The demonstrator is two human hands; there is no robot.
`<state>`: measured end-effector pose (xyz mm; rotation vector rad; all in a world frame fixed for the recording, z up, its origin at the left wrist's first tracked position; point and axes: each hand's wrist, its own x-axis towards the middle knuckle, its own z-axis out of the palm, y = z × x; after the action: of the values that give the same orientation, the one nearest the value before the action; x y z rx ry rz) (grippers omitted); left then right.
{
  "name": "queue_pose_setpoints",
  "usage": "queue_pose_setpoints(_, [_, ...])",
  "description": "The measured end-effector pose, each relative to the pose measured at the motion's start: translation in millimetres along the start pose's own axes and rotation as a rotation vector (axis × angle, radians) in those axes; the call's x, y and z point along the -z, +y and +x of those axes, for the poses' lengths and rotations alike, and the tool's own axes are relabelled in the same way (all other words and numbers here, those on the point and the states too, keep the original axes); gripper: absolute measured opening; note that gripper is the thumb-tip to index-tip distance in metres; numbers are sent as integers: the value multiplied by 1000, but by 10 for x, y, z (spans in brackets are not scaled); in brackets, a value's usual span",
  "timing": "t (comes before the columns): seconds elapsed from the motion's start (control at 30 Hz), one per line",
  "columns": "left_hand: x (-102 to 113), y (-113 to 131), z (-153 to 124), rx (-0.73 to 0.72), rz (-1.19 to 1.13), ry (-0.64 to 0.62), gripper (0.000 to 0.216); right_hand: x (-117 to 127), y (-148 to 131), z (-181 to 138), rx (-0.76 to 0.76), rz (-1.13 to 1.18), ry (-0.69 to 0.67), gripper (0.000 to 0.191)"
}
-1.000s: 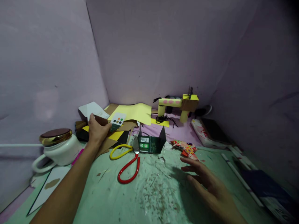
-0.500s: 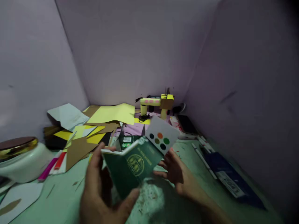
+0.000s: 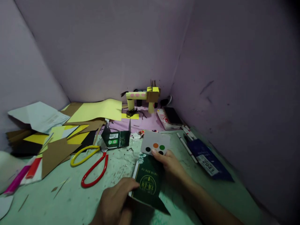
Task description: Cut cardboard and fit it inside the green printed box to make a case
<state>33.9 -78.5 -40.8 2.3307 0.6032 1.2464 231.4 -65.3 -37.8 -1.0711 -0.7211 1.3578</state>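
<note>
Down between both hands, green flattened carton point(image 3: 148, 184), left hand point(image 3: 114, 203) gripping its near-left edge, right hand point(image 3: 172, 165) pinching the far end, fingertips point(image 3: 155, 152) on the white dotted flap point(image 3: 153, 140), red-and-yellow scissors point(image 3: 93, 167) out past the left hand, kinda leftward

Plain lilac walls closed the space in, a left wall point(image 3: 28, 62), a back wall point(image 3: 112, 47) and a right wall point(image 3: 234, 78) meeting in dim corners, above a pale green surface point(image 3: 58, 200), scuffed and flecked, with a pink strip point(image 3: 145, 123) at the back
</note>
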Motion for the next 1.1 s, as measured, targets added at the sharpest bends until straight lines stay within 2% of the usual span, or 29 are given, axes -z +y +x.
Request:
queue_pose_setpoints(0.17, [-23,-21,16,-85,42,-90,34,4,-64,-8,125,-153,-54,33])
queue_pose_setpoints(0.3, [17,-39,4,21,35,-209,20,35,-163,-55,204,-225,-192,46])
queue_pose_setpoints(0.4, [59,-24,21,60,25,-244,19,59,-191,-77,263,-290,-242,53])
queue_pose_setpoints(0.53, [96,8,66,55,11,-265,20,64,-188,-63,280,-468,-190,47])
queue_pose_setpoints(0.7, [119,29,103,-31,39,-255,30,32,-205,-44,246,-499,-140,46])
queue_pose_setpoints(0.83, [141,17,76,-197,152,-297,32,62,-162,-7,262,-463,-37,50])
queue_pose_setpoints(1.0, [145,-54,14,-237,137,-388,25,169,-85,74,204,-307,155,48])
queue_pose_setpoints(1.1, [152,-78,14,-240,143,-422,25,174,-93,92,159,-203,130,44])
